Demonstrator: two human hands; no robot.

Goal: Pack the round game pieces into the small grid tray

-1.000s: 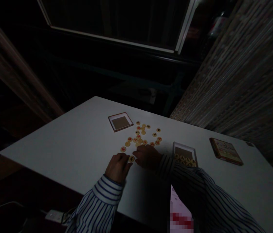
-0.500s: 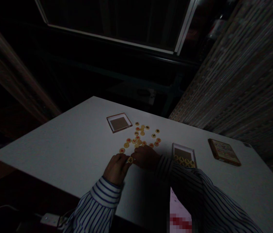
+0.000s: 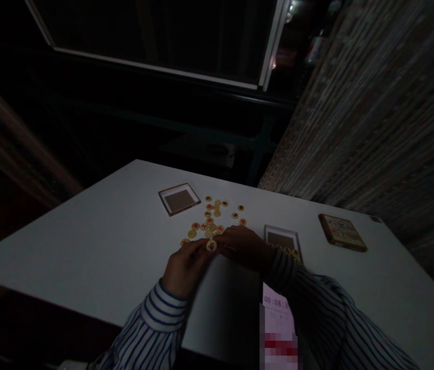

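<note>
Between the fingertips of both my hands is a round wooden Chinese chess piece [image 3: 211, 245], its dark character facing me. My left hand [image 3: 184, 270] pinches it from the left, and my right hand [image 3: 243, 249] grips its right side with curled fingers. Just beyond the hands, loose Chinese chess pieces [image 3: 212, 227] lie scattered on the white table [image 3: 124, 231], some with red characters, some dark, some blank side up. Beside my right wrist stands an open box [image 3: 281, 239] with several pieces lined up in its near part; my sleeve partly covers it.
A shallow open tray or lid [image 3: 179, 199] lies at the back left of the pieces. Farther right is a flat box with a printed cover [image 3: 342, 233]. A lit phone screen [image 3: 278, 308] shows a timer under my right forearm. Strand curtains [image 3: 355, 113] hang at the right.
The view has shifted a little, so the table things sit farther left. Both hands stay at the piece, which faces me more squarely. More of the phone screen shows.
</note>
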